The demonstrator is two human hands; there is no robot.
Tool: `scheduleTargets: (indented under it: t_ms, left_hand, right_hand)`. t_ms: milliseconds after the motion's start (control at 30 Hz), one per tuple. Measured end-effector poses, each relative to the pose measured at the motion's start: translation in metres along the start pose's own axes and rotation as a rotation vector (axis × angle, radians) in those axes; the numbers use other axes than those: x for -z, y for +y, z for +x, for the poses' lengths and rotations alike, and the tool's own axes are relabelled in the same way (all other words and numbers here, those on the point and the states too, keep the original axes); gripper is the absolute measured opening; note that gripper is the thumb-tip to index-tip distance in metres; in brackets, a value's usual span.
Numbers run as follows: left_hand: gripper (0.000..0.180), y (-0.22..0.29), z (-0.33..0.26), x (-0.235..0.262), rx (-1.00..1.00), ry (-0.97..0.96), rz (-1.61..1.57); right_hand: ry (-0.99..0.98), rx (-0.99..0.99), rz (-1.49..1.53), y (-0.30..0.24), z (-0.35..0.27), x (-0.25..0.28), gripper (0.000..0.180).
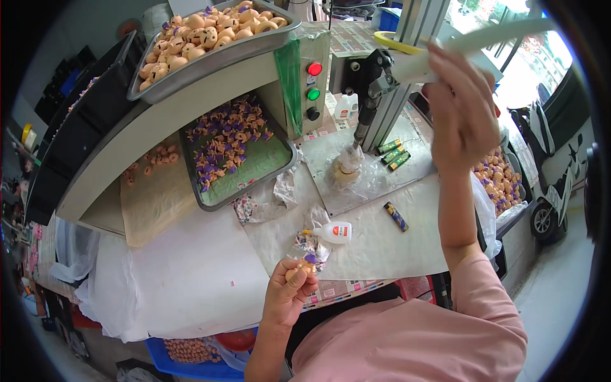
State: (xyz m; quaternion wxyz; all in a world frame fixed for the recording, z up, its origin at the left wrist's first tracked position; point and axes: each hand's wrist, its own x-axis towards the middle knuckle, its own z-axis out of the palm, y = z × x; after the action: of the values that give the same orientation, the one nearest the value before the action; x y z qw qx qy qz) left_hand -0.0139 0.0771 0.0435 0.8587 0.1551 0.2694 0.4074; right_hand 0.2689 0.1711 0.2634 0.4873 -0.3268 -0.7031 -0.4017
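Left hand [289, 296] is closed in a pinch on a small tan toy head [299, 270] with a purple piece, held just above the table edge [210, 280]. Judged light, rigid and smooth, it is best gripped by its sides. Right hand [461, 111] is wrapped around the press lever [471, 44].

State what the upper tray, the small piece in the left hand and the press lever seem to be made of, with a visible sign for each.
Upper tray: bare metal, probably; grey, dull sheen, thin rolled rim.
Small piece in the left hand: moulded plastic, likely; smooth tan body, purple cap.
Press lever under the right hand: pale, smooth; possibly plastic-coated.
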Motion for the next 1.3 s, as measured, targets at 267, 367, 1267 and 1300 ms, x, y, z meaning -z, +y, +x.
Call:
scheduleTargets:
  t_ms: [267,367,1267,1300]
  left_hand:
    - [0.016,-0.009,-0.015,-0.002,0.052,0.014,-0.017]
    - [0.014,-0.005,-0.018,0.002,0.029,0.022,-0.018]
    - [0.025,-0.016,0.029,-0.055,0.005,-0.034,0.121]
    - [0.025,-0.018,0.032,-0.059,0.018,-0.041,0.132]
  right_hand:
    - [-0.391,-0.881,0.3,0.027,0.059,-0.025,0.025]
    - [0.12,-0.463,0.146,0.03,-0.003,-0.021,0.018]
    - [-0.613,-1.168,0.525,-0.046,-0.19,0.059,0.028]
    - [-0.601,-1.18,0.513,-0.043,-0.194,0.065,0.028]
